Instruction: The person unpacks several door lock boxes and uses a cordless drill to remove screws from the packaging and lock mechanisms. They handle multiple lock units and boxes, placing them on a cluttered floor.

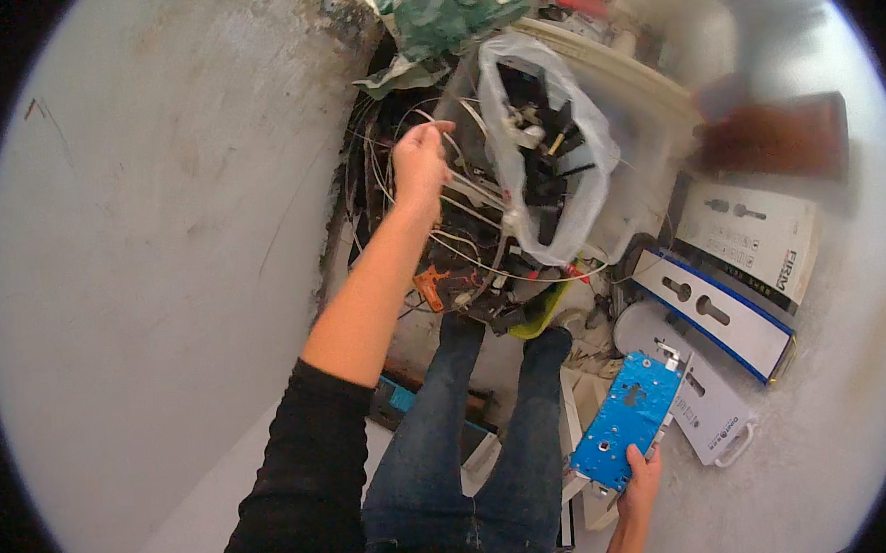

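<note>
At the top, see a crumpled green and white sack. Just beside it, notice a translucent plastic bag, containing many dark pieces. Lower down, find a small orange piece and a yellow-green object, partly covered. Toward the right, observe a brown object, rather blurred, then a pale carton, a blue-edged white package and a white package with a handle.

your right hand grips a blue plate near its lower end; your left hand is over loose wires, beside an open plastic bag.
</note>
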The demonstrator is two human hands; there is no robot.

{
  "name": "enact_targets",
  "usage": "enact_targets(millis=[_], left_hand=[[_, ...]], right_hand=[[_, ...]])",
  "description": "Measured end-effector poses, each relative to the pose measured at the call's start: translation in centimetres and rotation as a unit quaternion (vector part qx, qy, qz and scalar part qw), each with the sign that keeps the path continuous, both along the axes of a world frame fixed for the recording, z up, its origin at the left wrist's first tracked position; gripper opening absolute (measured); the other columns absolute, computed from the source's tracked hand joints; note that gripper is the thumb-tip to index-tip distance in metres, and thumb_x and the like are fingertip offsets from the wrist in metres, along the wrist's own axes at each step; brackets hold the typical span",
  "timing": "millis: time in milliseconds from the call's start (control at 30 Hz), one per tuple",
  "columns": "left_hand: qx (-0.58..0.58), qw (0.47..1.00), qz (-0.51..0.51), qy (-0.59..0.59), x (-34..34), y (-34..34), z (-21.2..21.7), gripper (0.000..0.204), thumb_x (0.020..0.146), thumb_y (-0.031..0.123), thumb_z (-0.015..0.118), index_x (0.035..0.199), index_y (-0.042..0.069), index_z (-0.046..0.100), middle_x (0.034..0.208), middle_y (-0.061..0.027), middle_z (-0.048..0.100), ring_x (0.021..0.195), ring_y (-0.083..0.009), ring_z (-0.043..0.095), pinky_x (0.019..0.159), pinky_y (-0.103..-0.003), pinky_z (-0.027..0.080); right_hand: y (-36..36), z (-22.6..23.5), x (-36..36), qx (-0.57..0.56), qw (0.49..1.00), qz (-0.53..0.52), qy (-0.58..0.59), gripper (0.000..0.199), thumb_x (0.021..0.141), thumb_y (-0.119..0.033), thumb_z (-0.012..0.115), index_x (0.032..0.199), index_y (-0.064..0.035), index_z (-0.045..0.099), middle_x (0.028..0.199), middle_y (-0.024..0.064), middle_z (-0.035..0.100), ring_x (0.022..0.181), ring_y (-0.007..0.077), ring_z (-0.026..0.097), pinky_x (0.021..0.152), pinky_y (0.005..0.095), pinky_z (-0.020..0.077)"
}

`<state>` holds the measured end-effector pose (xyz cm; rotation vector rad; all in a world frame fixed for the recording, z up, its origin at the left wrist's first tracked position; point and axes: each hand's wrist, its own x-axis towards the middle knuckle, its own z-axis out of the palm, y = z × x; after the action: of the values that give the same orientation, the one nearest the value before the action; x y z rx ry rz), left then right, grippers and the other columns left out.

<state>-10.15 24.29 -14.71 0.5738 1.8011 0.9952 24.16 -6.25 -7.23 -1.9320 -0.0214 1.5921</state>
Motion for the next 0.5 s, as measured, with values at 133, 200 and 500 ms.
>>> enact_targets(millis=[133,200,500], left_hand=[[-0.054,0.98,0.082,-0.173,-10.3,2.4,-5.1,0.026,0.094,0.017,0.039,0.107,0.0,0.055,0.075,-0.0025,0.048,0.069,-0.0129,0.049,0.068,-0.031,0.047],[-0.071,0.966,0.089,-0.23,-12.6,3.5,-7.8,0.025,0.093,0.016,0.04,0.107,0.0,0.054,0.08,-0.005,0.051,0.076,-0.0159,0.052,0.076,-0.034,0.048],[-0.033,0.882,0.239,-0.405,-16.5,11.7,-20.9,0.02,0.09,0.008,0.045,0.105,-0.003,0.05,0.095,-0.0124,0.054,0.094,-0.0261,0.053,0.085,-0.039,0.045]], right_hand=[[4.1,2.3,-7.8,0.006,0.997,0.069,0.031,0.054,0.073,-0.017,0.068,0.117,-0.0008,0.042,0.103,0.0146,0.058,0.086,0.0218,0.059,0.075,0.0348,0.0505],[6.7,3.2,-10.9,0.008,0.992,0.113,0.054,0.052,0.073,-0.017,0.069,0.116,-0.0002,0.044,0.102,0.0138,0.059,0.086,0.0204,0.059,0.076,0.0342,0.0501],[10.5,1.9,-20.2,-0.087,0.965,0.234,0.08,0.059,0.072,-0.023,0.073,0.118,0.001,0.044,0.101,0.0128,0.06,0.088,0.0196,0.059,0.077,0.033,0.0489]])
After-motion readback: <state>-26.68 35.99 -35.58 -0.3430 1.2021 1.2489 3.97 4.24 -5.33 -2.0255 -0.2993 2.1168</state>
